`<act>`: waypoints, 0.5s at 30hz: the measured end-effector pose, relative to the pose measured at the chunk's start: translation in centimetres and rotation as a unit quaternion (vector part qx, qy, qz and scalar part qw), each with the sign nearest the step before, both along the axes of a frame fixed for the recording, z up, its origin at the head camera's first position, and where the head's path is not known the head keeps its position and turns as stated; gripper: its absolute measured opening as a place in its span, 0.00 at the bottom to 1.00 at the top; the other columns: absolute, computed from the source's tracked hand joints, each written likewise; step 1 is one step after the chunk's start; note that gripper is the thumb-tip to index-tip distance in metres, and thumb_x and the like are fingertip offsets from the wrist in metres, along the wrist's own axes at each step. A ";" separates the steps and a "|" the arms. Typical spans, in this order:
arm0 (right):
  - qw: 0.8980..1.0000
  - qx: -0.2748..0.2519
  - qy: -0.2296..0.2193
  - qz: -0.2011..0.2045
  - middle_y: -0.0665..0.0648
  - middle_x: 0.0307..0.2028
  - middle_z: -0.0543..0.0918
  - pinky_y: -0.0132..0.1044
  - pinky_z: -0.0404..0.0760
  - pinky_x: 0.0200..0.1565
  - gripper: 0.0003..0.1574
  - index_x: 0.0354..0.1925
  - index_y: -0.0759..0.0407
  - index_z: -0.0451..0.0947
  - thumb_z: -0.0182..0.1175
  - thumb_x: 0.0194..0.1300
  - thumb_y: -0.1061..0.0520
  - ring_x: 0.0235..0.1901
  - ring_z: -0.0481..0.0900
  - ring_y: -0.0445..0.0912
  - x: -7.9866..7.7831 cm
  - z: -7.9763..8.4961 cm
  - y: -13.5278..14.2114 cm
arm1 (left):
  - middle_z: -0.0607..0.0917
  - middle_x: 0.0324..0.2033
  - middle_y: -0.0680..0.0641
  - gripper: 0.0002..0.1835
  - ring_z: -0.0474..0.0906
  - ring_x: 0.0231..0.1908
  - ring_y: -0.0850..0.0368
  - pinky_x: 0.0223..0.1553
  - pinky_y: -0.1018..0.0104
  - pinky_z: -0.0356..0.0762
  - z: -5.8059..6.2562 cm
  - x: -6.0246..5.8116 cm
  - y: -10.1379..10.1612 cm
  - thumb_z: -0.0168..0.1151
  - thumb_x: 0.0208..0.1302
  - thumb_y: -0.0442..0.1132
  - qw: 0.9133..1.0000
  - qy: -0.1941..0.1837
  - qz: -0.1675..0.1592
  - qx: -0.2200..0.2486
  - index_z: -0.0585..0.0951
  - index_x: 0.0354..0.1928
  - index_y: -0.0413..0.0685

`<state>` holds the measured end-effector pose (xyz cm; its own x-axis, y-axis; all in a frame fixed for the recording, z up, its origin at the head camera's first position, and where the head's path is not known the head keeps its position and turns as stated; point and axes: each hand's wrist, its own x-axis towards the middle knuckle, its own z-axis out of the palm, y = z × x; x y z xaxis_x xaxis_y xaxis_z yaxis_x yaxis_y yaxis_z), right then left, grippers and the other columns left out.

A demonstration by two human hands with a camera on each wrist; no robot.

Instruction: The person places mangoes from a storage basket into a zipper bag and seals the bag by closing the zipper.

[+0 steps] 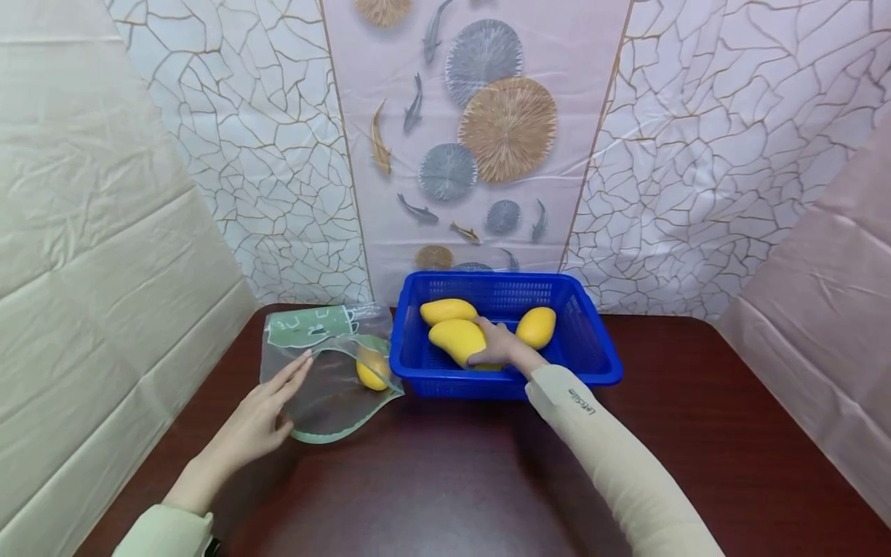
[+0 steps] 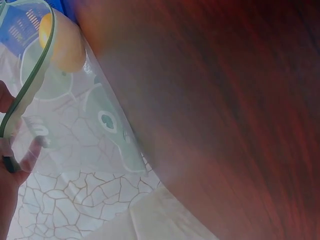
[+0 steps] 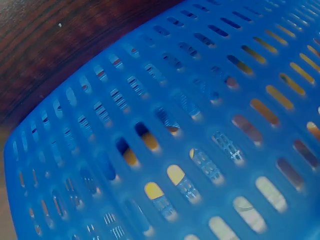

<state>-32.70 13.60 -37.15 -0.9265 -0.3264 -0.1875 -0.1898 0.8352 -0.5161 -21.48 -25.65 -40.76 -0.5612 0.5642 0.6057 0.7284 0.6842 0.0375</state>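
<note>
In the head view my left hand [image 1: 261, 418], its fingers straight and thumb apart, touches the mouth of a clear zip bag [image 1: 327, 394] with a green printed panel. The left wrist view shows the bag's green rim [image 2: 30, 80] running down to this hand, one finger seen through the film. One yellow mango [image 1: 372, 370] lies inside the bag. My right hand [image 1: 497, 344] reaches into a blue plastic basket [image 1: 585, 379] and grips a mango [image 1: 455, 339]. Another mango [image 1: 448, 311] lies behind it, and one more mango [image 1: 536, 328] sits to the right.
The basket stands against the patterned back wall covering [image 1: 452, 100], with the bag just left of it. All of it rests on a dark reddish wooden table [image 1: 418, 480]. The slotted basket wall [image 3: 120, 145] fills the right wrist view and hides the right hand there.
</note>
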 end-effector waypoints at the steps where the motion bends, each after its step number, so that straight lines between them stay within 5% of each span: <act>1: 1.000 -0.006 0.004 -0.003 0.71 0.67 0.60 0.56 0.66 0.59 0.57 0.73 0.59 0.46 0.64 0.54 0.48 0.65 0.58 0.63 0.1 0.0 0.0 | 0.65 0.67 0.40 0.51 0.67 0.30 0.60 0.27 0.75 0.60 0.0 0.0 0.0 0.62 0.29 0.18 1.000 -0.002 -0.001 -0.003 0.64 0.67 0.35; 8: 0.998 -0.034 0.044 -0.020 0.72 0.58 0.66 0.52 0.73 0.52 0.56 0.70 0.65 0.49 0.66 0.52 0.50 0.53 0.70 0.59 0.4 0.2 -0.5 | 0.63 0.69 0.42 0.51 0.58 0.24 0.66 0.26 0.75 0.60 0.4 0.2 -0.3 0.64 0.27 0.17 1.000 -0.003 -0.001 -0.020 0.64 0.66 0.34; 15: 0.997 -0.034 0.058 -0.023 0.72 0.57 0.63 0.52 0.74 0.51 0.54 0.69 0.64 0.53 0.68 0.52 0.49 0.50 0.71 0.59 1.0 1.0 -0.6 | 0.63 0.68 0.39 0.53 0.55 0.24 0.68 0.25 0.78 0.59 0.3 0.2 -0.5 0.64 0.28 0.17 1.000 -0.016 0.002 -0.025 0.62 0.68 0.35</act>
<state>-31.72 12.96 -36.18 -0.9551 -0.2908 -0.0564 -0.2137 0.8082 -0.5488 -21.31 -26.15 -40.43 -0.5820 0.5910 0.5586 0.7252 0.6880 0.0277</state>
